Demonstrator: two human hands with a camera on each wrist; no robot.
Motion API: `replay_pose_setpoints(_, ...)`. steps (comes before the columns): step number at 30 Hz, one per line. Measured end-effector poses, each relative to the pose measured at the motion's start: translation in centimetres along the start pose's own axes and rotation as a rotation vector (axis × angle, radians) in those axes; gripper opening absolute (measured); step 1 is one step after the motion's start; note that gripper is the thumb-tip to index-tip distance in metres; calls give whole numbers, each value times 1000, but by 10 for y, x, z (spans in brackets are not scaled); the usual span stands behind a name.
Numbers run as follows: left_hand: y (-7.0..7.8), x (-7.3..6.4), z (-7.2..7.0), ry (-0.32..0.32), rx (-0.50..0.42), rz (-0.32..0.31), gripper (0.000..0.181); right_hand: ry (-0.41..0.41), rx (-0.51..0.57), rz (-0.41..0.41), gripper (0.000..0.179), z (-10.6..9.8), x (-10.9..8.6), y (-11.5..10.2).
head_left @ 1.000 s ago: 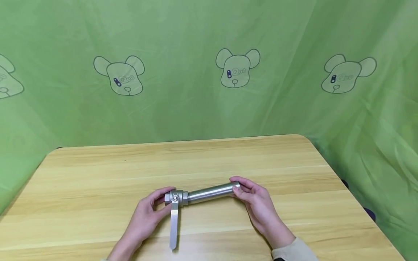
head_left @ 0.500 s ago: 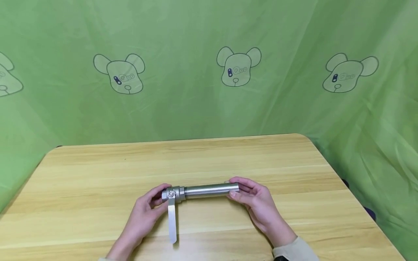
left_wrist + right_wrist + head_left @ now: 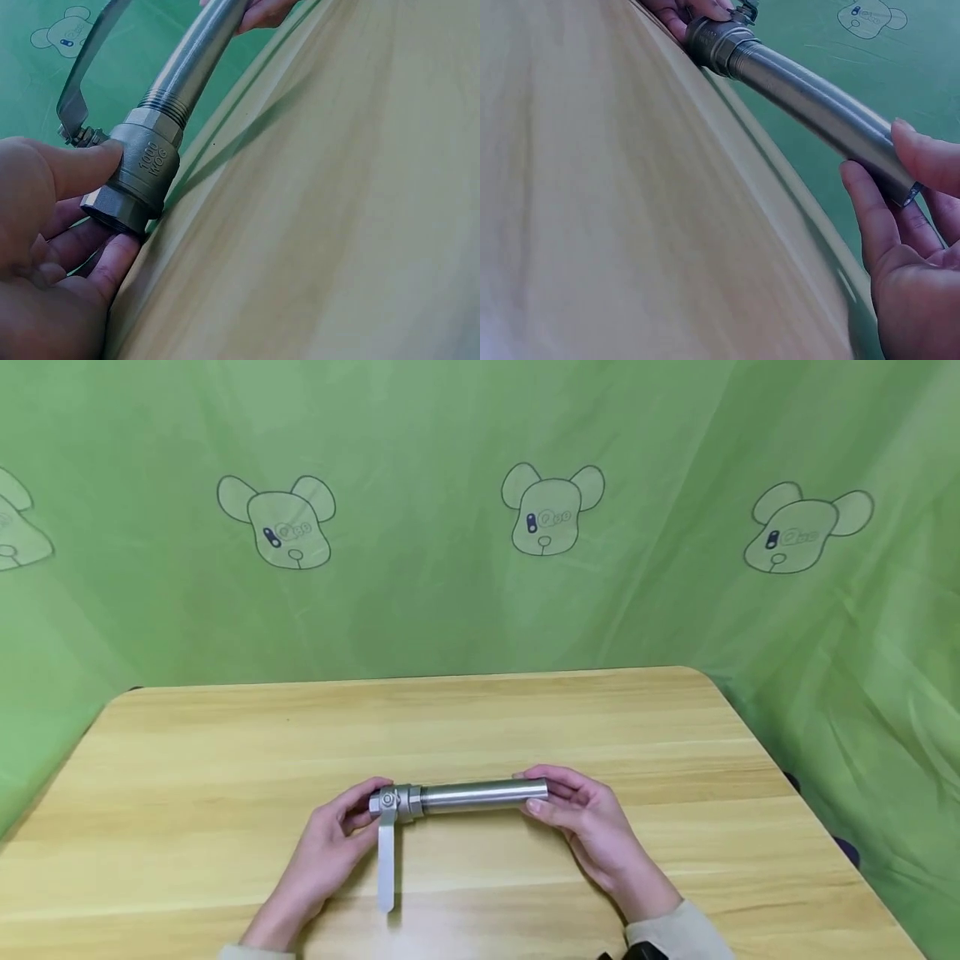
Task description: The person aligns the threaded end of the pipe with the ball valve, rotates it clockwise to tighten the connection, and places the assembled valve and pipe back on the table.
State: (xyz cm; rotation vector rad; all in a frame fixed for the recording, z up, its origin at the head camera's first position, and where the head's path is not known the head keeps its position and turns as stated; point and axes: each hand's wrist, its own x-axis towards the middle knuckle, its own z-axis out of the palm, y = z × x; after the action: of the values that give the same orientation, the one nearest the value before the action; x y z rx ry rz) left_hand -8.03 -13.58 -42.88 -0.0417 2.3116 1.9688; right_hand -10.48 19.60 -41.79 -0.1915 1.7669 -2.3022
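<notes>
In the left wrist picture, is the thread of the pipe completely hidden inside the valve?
No, several rings of thread on the pipe show just outside the end of the valve.

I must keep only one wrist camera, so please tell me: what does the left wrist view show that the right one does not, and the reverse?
Only the left wrist view: readable "1000 WOG" lettering on the ball valve, and the long arm of the lever handle.

Only the right wrist view: the free end of the threaded pipe.

Both: the valve, the pipe's threads, left hand and right hand, wood-grain table and green printed backdrop.
</notes>
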Motion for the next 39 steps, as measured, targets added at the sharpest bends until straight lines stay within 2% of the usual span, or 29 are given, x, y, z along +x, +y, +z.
replay_pose_setpoints(6,2,0,0,18,1,-6,57,-8,5,-6,37,1,1,1)
replay_pose_setpoints(15,-1,-2,3,11,-9,1,55,57,-43,41,36,1,-2,-1)
replay_pose_setpoints(22,1,-2,3,5,12,-8,56,108,-124,78,51,4,-2,-2)
replay_pose_setpoints(29,2,0,1,-8,24,-13,55,145,-202,80,45,6,2,-1)
replay_pose_setpoints(35,2,-1,0,3,5,-17,58,235,-376,103,31,15,2,1)
replay_pose_setpoints(39,2,-2,0,0,-8,-19,59,242,-484,66,35,19,2,1)
